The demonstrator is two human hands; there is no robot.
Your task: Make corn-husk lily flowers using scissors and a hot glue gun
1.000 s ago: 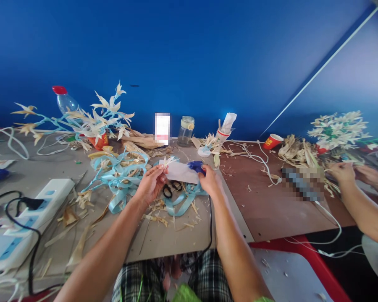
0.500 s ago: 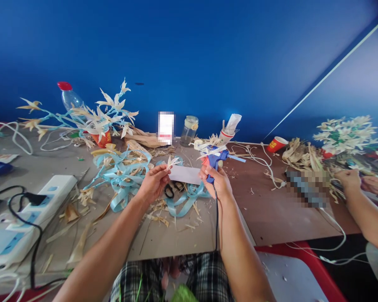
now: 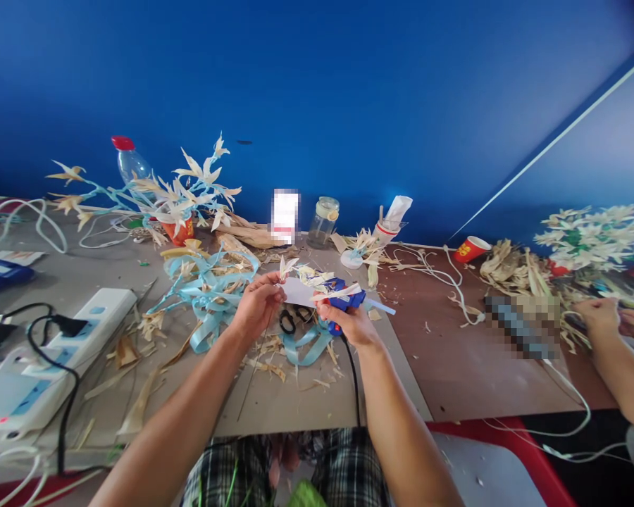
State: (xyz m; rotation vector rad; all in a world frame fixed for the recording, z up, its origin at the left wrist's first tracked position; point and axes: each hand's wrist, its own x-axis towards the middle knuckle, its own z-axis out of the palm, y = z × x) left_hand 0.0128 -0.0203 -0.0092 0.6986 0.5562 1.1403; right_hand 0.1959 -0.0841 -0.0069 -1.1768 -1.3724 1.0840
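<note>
Between the fingertips of my left hand is a small pale husk flower on a thin stem that hangs down toward the table. My right hand grips a blue glue gun, tipped over with its front toward the left. A pale blue glue stick sticks out of its back. Cream husk strips lie across the gun's front; whether my fingers hold them I cannot tell. A white sheet shows between my hands. Under it are black-handled scissors and light blue ribbon.
At left stand a power strip and husk flowers in a red cup. A glass jar and a cup with rolled paper stand at the back. A co-worker's hands are at right beside another red cup.
My right hand has lowered and tipped the glue gun, bringing it left and nearer the flower. My left hand keeps its pinch on the flower. The view has shifted slightly.
</note>
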